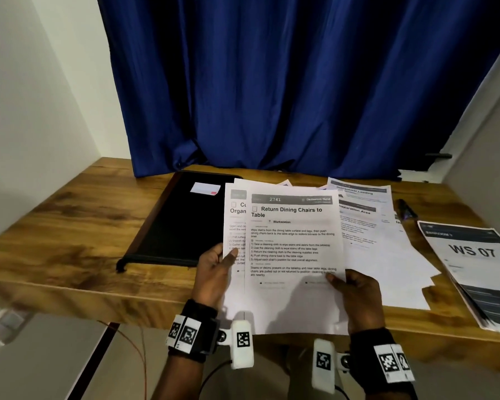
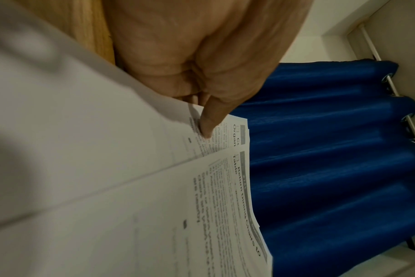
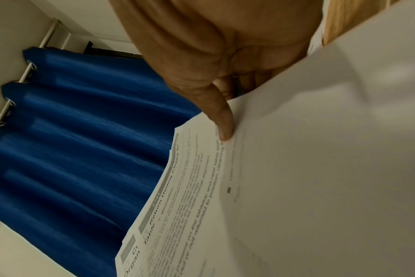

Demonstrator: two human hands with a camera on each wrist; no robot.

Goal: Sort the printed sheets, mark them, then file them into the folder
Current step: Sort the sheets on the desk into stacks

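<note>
I judged the sorting step to be in hand: sheets were held up for reading, none looked marked, and nothing was filed.

Far left on the wooden table lay the folder, closed, flat, matte black, with a small white label near its far edge. It was untouched.

My left hand gripped the left edge of the rear sheet, thumb pressed on the printed face, remaining fingers behind the paper. That sheet's heading was mostly covered; only "Organ" could be read.

In front of it sat the front sheet, headed "Return Dining Chairs to Table", thin white paper, slightly bowed. My right hand pinched its lower right area, thumb on top.

Right of the hands, loose sheets lay fanned and overlapping on the table. A dark pen lay just beyond them. At the far right rested a stack with a cover sheet reading "WS 07".

Next move, in my judgement: separate the two held sheets and assign each to a pile. Thin paper slides and clings; a light shear between the thumbs would be required.
</note>
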